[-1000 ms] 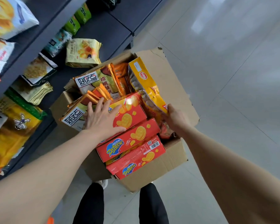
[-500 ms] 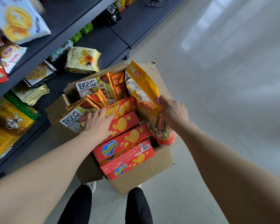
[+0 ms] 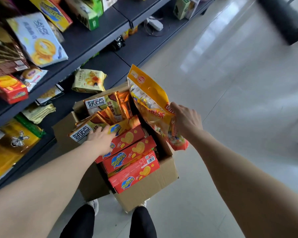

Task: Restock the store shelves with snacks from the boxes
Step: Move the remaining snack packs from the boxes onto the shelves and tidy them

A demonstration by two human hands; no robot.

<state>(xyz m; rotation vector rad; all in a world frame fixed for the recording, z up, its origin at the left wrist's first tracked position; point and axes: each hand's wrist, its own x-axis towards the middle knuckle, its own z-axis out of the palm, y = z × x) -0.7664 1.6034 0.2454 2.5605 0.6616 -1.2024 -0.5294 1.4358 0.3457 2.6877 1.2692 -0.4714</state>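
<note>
An open cardboard box stands on the floor by my feet, packed with red Zecheese cracker boxes and brown-and-white snack packs. My right hand grips a large yellow-orange snack bag by its right edge and holds it upright, above the box's right side. My left hand lies flat, fingers spread, on the top red box and the packs beside it.
Dark shelves run along the left, holding a white-blue cookie bag, red boxes, a pale green pack and yellow bags. Pale tiled floor spreads to the right. A dark post stands far right.
My right hand has lifted the yellow-orange bag up and out of the box's right side. My left hand stays pressed on the boxes. The view has tilted up toward the shelves.
</note>
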